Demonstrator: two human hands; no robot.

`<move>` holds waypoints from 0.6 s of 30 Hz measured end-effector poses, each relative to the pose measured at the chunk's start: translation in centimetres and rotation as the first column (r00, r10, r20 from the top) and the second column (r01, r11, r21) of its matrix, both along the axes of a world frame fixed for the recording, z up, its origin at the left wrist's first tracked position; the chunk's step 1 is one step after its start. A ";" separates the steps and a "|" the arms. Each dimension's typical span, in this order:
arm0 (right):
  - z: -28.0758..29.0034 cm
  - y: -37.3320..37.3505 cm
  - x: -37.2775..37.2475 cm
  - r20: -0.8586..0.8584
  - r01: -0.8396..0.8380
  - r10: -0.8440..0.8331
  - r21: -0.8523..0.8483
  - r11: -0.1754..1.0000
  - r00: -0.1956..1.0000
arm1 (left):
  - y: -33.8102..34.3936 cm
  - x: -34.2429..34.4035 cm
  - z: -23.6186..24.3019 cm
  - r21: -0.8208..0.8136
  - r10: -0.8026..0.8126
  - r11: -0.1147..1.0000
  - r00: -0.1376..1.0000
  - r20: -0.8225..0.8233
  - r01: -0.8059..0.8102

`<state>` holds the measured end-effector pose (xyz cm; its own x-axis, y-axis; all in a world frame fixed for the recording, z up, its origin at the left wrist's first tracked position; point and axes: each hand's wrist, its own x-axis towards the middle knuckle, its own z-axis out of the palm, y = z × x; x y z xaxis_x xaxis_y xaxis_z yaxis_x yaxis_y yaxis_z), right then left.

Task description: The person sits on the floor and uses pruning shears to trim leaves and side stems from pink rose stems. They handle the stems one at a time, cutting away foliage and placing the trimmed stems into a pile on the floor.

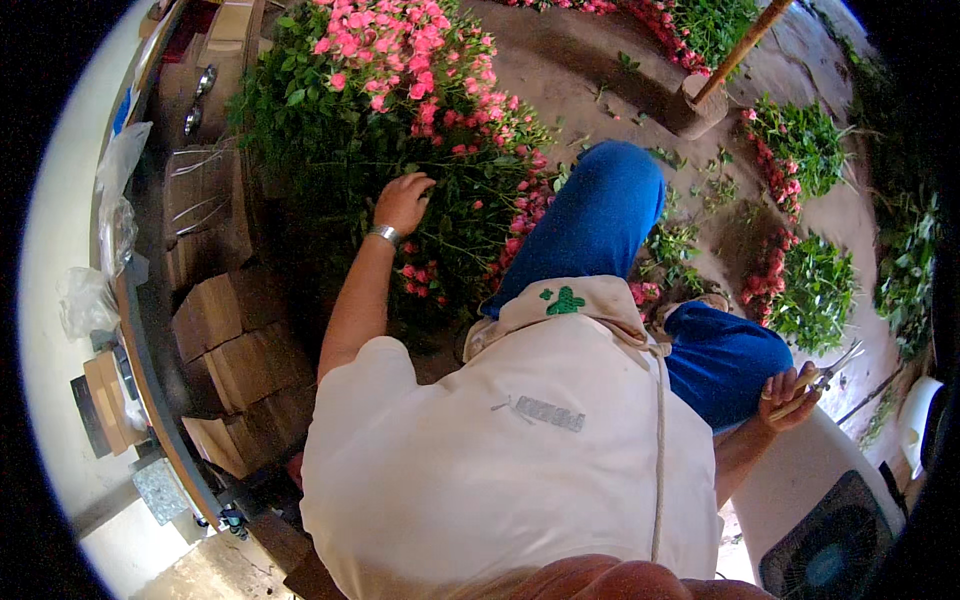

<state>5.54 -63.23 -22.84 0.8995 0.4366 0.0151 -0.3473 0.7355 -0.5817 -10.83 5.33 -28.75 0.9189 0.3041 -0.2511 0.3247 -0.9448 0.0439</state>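
Reaching into the pile: left hand [403,201] is buried at the top of the big heap of pink spray roses [400,90], fingers curled down into the stems and leaves. Can't tell whether it has closed on one stem or is only parting foliage; the fingertips are hidden by leaves. Metal wristband [384,234] on that wrist.

Right hand [790,394] sits back by the right knee, wrapped around a pair of pruning shears [828,372], blades pointing up and away, well apart from the heap. Blades look slightly parted, hard to confirm at this size.

Heap lies on the dirt floor [590,70], ahead and left of the knees. Smaller bunches of roses [790,150] are laid out on the floor to the right.

My read on doing this step well:
- Pick one stem low down, below the flower cluster, not by the blooms. Heads bruise and shed.
- Stems are tangled; lift along the stem's own line and shake loose rather than yanking sideways.
- Thorns: bare hands, so pinch between thorn sets, light grip.
- Keep the shears pointed away from the blue trouser leg [600,215] until the stem is clear of the heap and brought across.
- Cut only once the stem is isolated, or neighbouring stems get nicked.

Stacked cardboard boxes [235,340] along the left wall, near the heap.
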 end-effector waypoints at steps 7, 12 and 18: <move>-1.2 -0.9 -0.5 -0.094 0.115 -0.120 -0.053 0.992 0.988 | 1.6 6.6 -8.0 0.053 0.027 0.998 0.996 -0.087 -0.022; -0.3 -0.2 -1.1 -0.002 0.026 -0.026 0.006 1.000 1.000 | 1.5 8.7 -8.5 0.137 -0.052 0.988 0.984 -0.172 0.076; -0.6 -0.8 -1.1 -0.117 0.130 -0.130 -0.005 0.992 0.985 | 4.0 13.8 7.3 0.068 -0.045 0.997 0.928 0.370 0.021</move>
